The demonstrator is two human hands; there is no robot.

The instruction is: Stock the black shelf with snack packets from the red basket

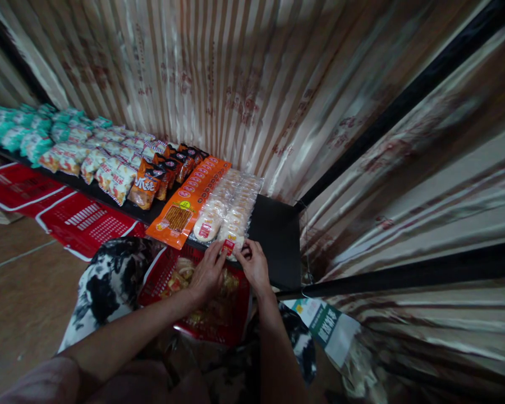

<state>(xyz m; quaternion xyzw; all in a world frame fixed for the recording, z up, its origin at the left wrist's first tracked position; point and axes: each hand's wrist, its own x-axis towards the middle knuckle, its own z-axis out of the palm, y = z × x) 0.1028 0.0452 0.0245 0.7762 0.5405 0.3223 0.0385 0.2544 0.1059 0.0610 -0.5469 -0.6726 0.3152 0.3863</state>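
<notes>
A: Your fingers of both hands were curled and pinched on the near end of the clear packet of round cakes, at its small red label. The left hand held the left corner, the right hand the right corner.

B: So neither hand was open?

A: No. Both were closed on the front edge of the packet, though I could not see how firmly. The fingertips of the two hands were almost touching each other.

B: Where did the packet lie?

A: On the black shelf, at the front edge, at twelve o'clock from your hands. Its long axis ran from about six o'clock toward one o'clock, away from you, in line with the row of similar packets behind it.

B: Which hand was nearer?

A: They were about equal. The right hand was perhaps a little more forward.

B: What stood beside it?

A: Just at nine o'clock of the packet lay the long orange packets, touching or nearly touching it. Farther toward ten o'clock were the orange snack bags, then pale bags and green bags. Below your hands, at six o'clock, was a red basket with more goods inside. At three o'clock the shelf was bare.
</notes>
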